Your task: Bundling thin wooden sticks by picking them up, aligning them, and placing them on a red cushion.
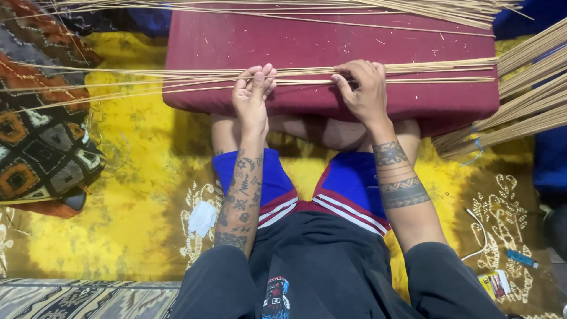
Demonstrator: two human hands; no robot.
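Observation:
A row of long thin bamboo sticks (425, 70) lies across a dark red cushion (331, 41) that rests over my legs. My left hand (253, 93) presses flat on the sticks near the cushion's front left, fingers extended together. My right hand (362, 87) curls over the same sticks a little to the right, fingertips pinching them. Both forearms are tattooed.
More loose sticks (307, 9) lie along the cushion's far edge. Tied stick bundles (520, 112) slant at the right. A patterned pillow (41, 147) sits left on a yellow cloth (136, 195). A white tissue (202, 217), a white cable (481, 233), a lighter (522, 258) and a small pack (495, 285) lie nearby.

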